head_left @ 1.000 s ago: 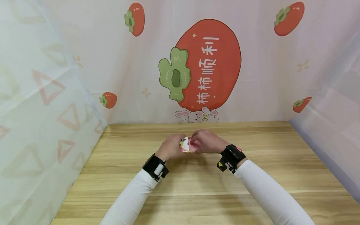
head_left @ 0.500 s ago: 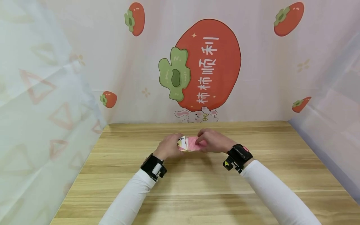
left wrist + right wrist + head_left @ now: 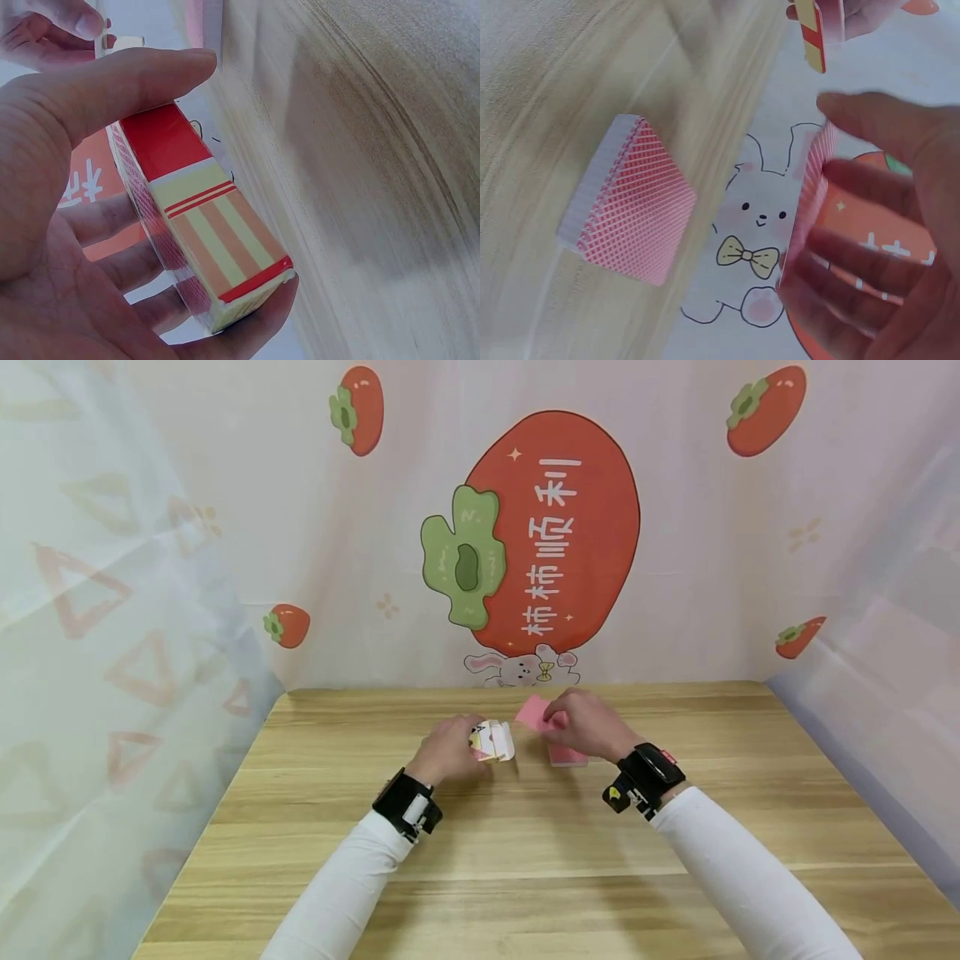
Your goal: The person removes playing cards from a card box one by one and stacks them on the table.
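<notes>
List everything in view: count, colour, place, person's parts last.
Card box: one, white, yellow and red, left of centre.
Card stack: one, pink, white edges, on the table.
Loose card: at least one, pink, beyond the stack.
Table: one, light wood, foreground.
Cloths: three, pale, behind and beside it.
Large persimmon print: one, red, on back cloth.
Small persimmon prints: four, red, around it.
Rabbit print: one, white, above the table.
Wrist devices: two, black, on wrists.
Sleeves: two, white, on arms.
Left hand: one, bare, holding the box.
Right hand: one, bare, holding the card.
</notes>
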`<state>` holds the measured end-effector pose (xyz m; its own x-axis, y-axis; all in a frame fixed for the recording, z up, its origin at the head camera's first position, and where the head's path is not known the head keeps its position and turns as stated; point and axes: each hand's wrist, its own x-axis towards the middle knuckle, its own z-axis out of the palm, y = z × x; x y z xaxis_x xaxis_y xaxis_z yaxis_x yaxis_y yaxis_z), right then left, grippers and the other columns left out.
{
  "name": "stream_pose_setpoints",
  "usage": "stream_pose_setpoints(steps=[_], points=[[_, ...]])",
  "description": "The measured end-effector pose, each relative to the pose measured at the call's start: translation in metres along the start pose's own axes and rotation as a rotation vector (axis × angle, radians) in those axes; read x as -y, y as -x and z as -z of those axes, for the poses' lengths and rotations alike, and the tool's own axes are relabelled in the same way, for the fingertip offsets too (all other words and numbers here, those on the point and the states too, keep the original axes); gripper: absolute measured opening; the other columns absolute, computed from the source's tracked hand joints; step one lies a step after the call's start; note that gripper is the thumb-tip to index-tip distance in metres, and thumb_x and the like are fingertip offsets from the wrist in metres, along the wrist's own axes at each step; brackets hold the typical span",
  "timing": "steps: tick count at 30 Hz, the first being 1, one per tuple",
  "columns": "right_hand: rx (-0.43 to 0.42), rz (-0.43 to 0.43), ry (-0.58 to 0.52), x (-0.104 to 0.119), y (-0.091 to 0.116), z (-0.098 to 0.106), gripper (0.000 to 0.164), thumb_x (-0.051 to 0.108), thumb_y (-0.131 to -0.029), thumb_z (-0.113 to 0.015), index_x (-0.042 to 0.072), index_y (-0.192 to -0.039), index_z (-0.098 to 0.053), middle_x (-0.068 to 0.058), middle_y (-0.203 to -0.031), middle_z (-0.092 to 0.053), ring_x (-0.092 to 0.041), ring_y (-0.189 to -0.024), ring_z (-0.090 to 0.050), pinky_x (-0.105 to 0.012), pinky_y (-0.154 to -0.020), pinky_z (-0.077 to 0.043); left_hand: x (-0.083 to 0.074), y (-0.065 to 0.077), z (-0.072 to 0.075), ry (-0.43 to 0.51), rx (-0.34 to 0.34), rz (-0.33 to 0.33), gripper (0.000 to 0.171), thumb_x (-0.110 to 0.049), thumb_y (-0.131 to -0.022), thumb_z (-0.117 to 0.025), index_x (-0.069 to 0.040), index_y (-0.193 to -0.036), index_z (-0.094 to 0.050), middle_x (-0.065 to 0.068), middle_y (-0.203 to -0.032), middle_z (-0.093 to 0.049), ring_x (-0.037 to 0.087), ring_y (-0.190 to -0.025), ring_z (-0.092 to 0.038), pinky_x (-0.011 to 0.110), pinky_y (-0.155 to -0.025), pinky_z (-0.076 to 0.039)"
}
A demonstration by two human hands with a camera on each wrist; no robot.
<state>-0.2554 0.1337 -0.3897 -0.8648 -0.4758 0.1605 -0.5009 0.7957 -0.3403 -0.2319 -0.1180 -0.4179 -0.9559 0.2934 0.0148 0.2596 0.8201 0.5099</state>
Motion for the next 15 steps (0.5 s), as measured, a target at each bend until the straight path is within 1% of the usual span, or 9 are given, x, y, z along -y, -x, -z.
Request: stream_pose_setpoints(steps=[4,8,11,15], points=[[-0.059,-0.098,0.004,-0.002,0.001,-0.003,0.023,0.030,-0.085,-0.082,0.011,-0.097,-0.081,-0.004,-0.092,-0.071,-0.023,-0.089,-0.058,-0.039,-0.073,-0.053,0.001,-0.001,0.000,-0.003,-0.003,0.011,0.077,-0.017,-0.069,-0.093,-0.005,-0.137,-0.059,0.010,-0.116,-0.065,0.024,-0.097,-0.057,0.041,-0.081,-0.050],[-0.122,-0.162,0.032,-0.003,0.003,-0.008,0.025,0.033,-0.086,-0.081,0.010,-0.095,-0.082,-0.003,-0.082,-0.069,-0.022,-0.083,-0.056,-0.036,-0.065,-0.047,0.002,-0.001,-0.001,0.009,-0.013,0.018,0.077,-0.016,-0.071,-0.092,-0.004,-0.139,-0.058,0.011,-0.120,-0.065,0.024,-0.099,-0.058,0.042,-0.083,-0.050],[-0.166,-0.209,0.051,-0.005,0.005,-0.014,0.028,0.035,-0.085,-0.082,0.009,-0.096,-0.083,-0.004,-0.083,-0.071,-0.023,-0.079,-0.058,-0.035,-0.063,-0.047,0.001,0.000,0.000,0.037,-0.024,0.026,0.076,-0.013,-0.071,-0.091,-0.002,-0.139,-0.057,0.011,-0.120,-0.065,0.025,-0.099,-0.058,0.042,-0.084,-0.050],[-0.201,-0.278,0.070,-0.007,0.007,-0.024,0.031,0.037,-0.084,-0.083,0.008,-0.094,-0.082,-0.009,-0.088,-0.075,-0.026,-0.076,-0.062,-0.036,-0.059,-0.048,0.000,0.000,0.000,0.067,-0.040,0.033,0.074,-0.012,-0.072,-0.091,-0.002,-0.138,-0.058,0.011,-0.118,-0.065,0.025,-0.097,-0.059,0.042,-0.082,-0.050]])
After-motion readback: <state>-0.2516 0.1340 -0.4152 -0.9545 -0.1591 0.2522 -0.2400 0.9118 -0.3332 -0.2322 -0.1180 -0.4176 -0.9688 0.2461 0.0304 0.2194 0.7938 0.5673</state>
